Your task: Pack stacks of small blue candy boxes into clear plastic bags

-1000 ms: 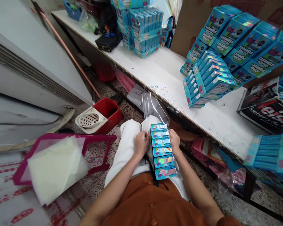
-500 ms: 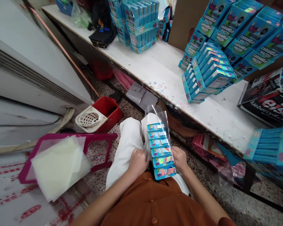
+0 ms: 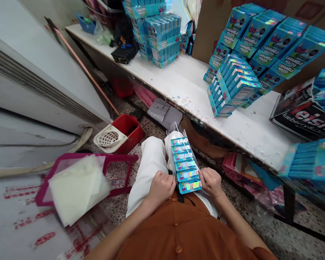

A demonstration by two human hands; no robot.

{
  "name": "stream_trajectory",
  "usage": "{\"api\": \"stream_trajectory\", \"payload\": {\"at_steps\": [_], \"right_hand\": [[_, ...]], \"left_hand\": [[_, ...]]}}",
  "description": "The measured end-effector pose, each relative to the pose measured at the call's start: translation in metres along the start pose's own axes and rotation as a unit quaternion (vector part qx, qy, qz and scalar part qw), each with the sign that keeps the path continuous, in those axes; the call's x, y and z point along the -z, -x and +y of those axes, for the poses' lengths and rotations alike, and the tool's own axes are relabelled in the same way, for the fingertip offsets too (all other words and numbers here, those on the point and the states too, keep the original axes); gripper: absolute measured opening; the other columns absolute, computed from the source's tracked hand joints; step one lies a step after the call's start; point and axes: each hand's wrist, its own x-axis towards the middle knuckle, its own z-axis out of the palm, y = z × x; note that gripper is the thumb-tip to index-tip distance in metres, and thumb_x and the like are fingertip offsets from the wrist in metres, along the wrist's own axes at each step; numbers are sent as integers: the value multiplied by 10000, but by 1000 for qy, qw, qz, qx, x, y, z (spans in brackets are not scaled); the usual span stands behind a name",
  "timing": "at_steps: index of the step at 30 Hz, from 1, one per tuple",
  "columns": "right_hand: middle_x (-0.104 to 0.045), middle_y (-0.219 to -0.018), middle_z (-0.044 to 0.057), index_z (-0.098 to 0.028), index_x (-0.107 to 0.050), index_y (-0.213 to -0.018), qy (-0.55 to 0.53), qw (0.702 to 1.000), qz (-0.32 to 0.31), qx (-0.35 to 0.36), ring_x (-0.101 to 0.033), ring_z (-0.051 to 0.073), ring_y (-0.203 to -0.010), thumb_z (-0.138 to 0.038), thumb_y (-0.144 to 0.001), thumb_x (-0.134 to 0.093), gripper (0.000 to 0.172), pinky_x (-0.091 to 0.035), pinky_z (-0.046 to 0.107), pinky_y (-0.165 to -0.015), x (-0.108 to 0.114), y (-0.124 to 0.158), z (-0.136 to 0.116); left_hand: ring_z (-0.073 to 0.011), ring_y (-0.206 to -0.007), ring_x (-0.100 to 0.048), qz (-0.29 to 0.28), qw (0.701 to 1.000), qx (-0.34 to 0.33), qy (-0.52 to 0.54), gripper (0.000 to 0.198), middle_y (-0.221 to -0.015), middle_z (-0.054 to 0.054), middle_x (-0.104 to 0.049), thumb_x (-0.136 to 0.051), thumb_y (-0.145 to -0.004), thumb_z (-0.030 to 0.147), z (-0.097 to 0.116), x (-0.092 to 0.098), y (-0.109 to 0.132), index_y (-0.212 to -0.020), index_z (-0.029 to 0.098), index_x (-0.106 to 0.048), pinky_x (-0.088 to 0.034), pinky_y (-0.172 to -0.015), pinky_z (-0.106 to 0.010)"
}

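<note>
A clear plastic bag (image 3: pixel 178 130) lies over my lap, with several small blue boxes (image 3: pixel 185 165) stacked in a column inside it. My left hand (image 3: pixel 162 186) is closed on the bag's left edge, beside the lower boxes. On the opposite edge, my right hand (image 3: pixel 210 181) is closed too, pinching the plastic near the lowest boxes. The bag's far end stands up, loose and crumpled, above the top box.
On the white table (image 3: pixel 173 85) stand stacked blue box displays (image 3: pixel 233 85) and a black carton (image 3: pixel 303 112). A red bucket (image 3: pixel 132 133) is on the floor. Clear sheets (image 3: pixel 77 187) lie on a magenta stool (image 3: pixel 44 187) at the left.
The view has shifted slightly. The blue boxes sit a little higher in the picture and look more tightly wrapped by the bag. Both hands keep their grip on its edges.
</note>
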Motion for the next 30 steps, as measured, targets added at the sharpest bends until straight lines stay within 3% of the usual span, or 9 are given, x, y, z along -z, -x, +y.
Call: {"api": "stream_trajectory", "payload": {"at_steps": [5, 12, 14, 17, 20, 30], "right_hand": [[-596, -664, 35, -177, -566, -739, -18, 999, -2, 27, -514, 149, -638, -128, -880, -487, 169, -378, 288, -630, 12, 17, -9], [-555, -581, 15, -205, -548, -636, 30, 998, -9, -53, -506, 143, -585, -205, -915, -470, 289, -358, 296, -606, 11, 16, -18], [-615, -642, 26, -197, -598, -722, 24, 998, -4, -65, -555, 142, -620, -221, -914, -487, 223, -386, 286, -628, 11, 17, -17], [-693, -775, 42, -184, -635, -903, 0, 997, 46, -56, -627, 144, -692, -219, -892, -542, 99, -444, 267, -672, 12, 23, -14], [-720, -863, 44, -197, -644, -998, -28, 997, 75, -11, -667, 151, -776, -175, -872, -567, 149, -494, 262, -730, 13, 30, -10], [-707, -1002, 83, -223, -578, -1251, -60, 998, -2, 18, -666, 183, -905, -118, -894, -471, 387, -550, 329, -819, 29, 23, -14]], "left_hand": [[-167, -490, -502, -20, 998, -59, -22, 276, -495, -21, -549, -480, -839, 154, 8, 11, 11, -570, 183, -536, -311, -596, -341], [-180, -576, -551, -23, 1000, 14, -15, 352, -561, -40, -583, -392, -939, 235, 17, 16, 11, -633, 182, -560, -319, -631, -356], [-177, -631, -567, -17, 999, 25, -16, 308, -623, -39, -606, -387, -942, 231, 16, 15, 12, -703, 179, -575, -336, -663, -352], [-163, -689, -589, 26, 1000, -13, -5, 202, -725, -27, -650, -427, -932, 221, 14, 16, 18, -820, 179, -589, -364, -704, -336], [-149, -733, -619, 67, 996, -51, 25, 137, -821, -21, -692, -464, -921, 201, 13, 18, 22, -885, 192, -596, -388, -720, -324], [-142, -782, -657, 80, 993, -26, 87, 142, -894, -22, -723, -497, -906, 192, 20, 29, 20, -947, 195, -632, -415, -722, -315]]}}
